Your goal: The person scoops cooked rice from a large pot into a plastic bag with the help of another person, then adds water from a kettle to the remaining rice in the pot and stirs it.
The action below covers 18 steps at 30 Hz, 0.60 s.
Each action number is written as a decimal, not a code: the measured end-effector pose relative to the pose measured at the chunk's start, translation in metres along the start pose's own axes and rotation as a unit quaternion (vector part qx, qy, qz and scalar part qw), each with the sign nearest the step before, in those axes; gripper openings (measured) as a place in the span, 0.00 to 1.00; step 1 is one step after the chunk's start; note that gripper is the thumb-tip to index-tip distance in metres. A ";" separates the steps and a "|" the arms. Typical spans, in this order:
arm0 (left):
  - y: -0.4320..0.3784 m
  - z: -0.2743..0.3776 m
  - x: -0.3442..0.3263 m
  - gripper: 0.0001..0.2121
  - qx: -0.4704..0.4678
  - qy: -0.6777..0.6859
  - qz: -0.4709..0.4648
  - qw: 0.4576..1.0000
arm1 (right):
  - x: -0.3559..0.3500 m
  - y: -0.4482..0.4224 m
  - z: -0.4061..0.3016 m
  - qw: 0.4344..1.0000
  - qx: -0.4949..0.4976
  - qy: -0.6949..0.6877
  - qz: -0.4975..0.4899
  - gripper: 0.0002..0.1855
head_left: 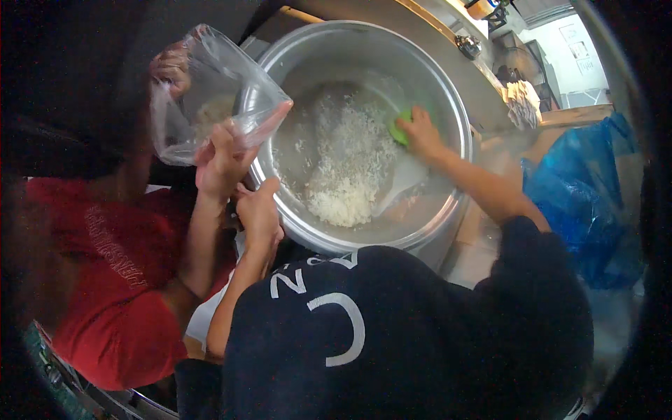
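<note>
A large metal pot (464,121) stands before me, with white cooked rice (344,202) heaped at the near side of its bottom and loose grains scattered beyond. Inside the pot, at the right, my right hand (422,134) holds a small green tool (400,127), blurred and partly covered by my fingers. My left hand (258,212) grips the pot at its lower left edge; the exact part held is hidden. Over the left rim, a co-worker's hands (223,157) hold a clear plastic bag (231,68), its mouth spread wide and some pale contents inside.
The co-worker in a red shirt (121,325) stands close at my left. On the right are a blue plastic bag (577,194) and a tiled surface (472,228). A crumpled cloth (521,102) hangs at the upper right, near a metal fitting (468,46).
</note>
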State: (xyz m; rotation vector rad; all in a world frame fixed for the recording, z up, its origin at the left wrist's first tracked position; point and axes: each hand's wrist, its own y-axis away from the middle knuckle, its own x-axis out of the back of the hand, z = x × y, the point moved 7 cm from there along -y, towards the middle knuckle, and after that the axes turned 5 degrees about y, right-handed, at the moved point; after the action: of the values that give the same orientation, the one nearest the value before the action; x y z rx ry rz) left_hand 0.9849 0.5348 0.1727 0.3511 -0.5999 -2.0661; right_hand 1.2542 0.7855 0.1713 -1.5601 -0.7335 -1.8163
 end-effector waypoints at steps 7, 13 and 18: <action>0.011 0.030 -0.003 0.35 -0.043 -0.074 0.004 0.996 | 0.051 -0.024 -0.053 0.989 -0.018 -0.150 -0.004 0.29; 0.002 0.029 -0.012 0.21 -0.056 -0.069 -0.048 0.995 | 0.020 -0.059 -0.037 0.983 -0.112 -0.091 0.114 0.26; 0.010 0.032 -0.009 0.17 -0.078 -0.016 -0.018 0.997 | 0.033 0.026 -0.139 0.997 0.026 -0.078 -0.011 0.24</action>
State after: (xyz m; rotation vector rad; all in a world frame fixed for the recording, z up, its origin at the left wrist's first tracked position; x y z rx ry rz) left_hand 0.9817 0.5471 0.2051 0.2386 -0.4501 -2.1405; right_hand 1.1818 0.6606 0.1839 -1.6781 -0.8661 -1.6902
